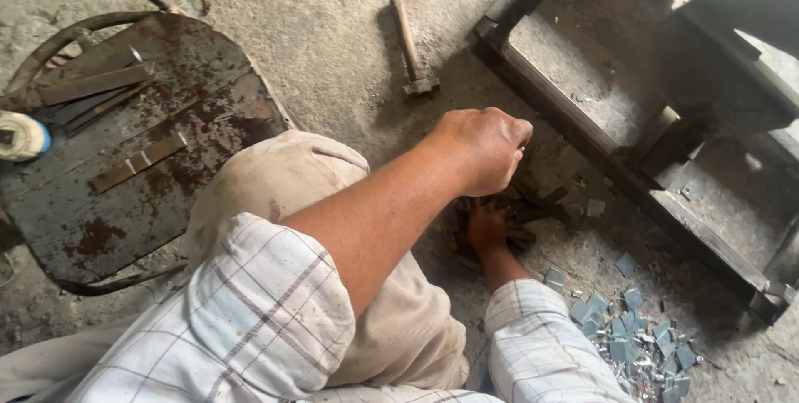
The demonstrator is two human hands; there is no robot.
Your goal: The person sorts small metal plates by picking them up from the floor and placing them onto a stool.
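Rusty scraps [518, 203] | L hand [481, 150] fisted above | R hand [487, 226] on pile

Soft daylight falls evenly across the concrete floor [333, 28] from the upper right, where a blown-out white patch glares, while deep shadow swallows the metal frame [632, 120], and the image looks slightly soft, faintly blurred at the edges

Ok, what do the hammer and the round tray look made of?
Hammer: handle looks like pale bare wood, head like dark dull metal, probably steel. Tray: sheet metal by its thin rim, with worn dark paint and reddish rust patches.
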